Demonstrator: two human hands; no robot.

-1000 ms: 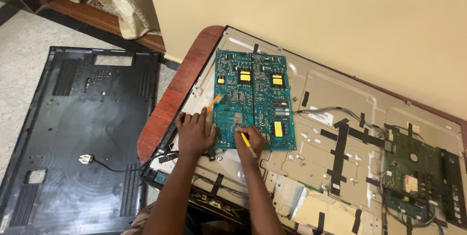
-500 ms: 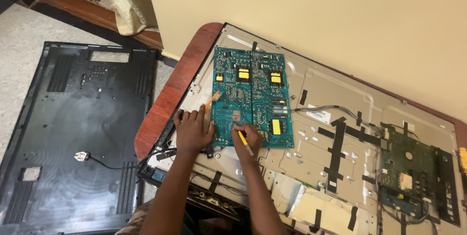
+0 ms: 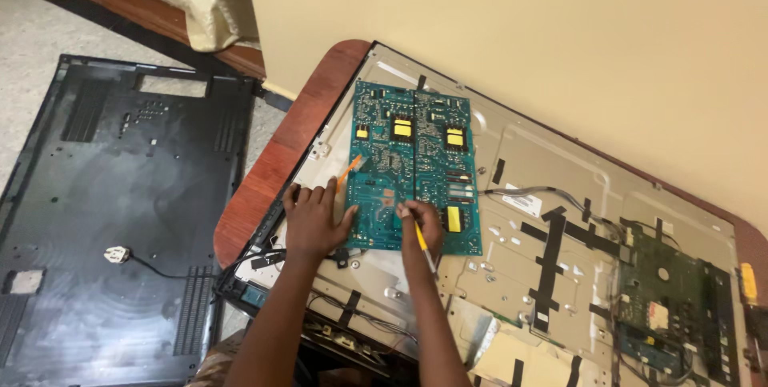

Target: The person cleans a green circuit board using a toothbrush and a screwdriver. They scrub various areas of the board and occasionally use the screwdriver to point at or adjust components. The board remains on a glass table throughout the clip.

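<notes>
Your left hand [image 3: 314, 217] presses flat on the lower left corner of the teal power supply board [image 3: 414, 164], which lies face up on the metal back panel of the opened television [image 3: 528, 195]. The board is a long rectangle with yellow transformers. Your right hand [image 3: 422, 221] pinches a yellow-handled screwdriver [image 3: 422, 241] at the board's lower edge, tip down on it.

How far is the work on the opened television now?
Done: the black back cover lies off on the floor, so the metal chassis is bare. In hand: the left hand steadies the teal circuit board while the right hand holds a yellow tool to its lower edge. Left: the dark green board sits untouched.
</notes>
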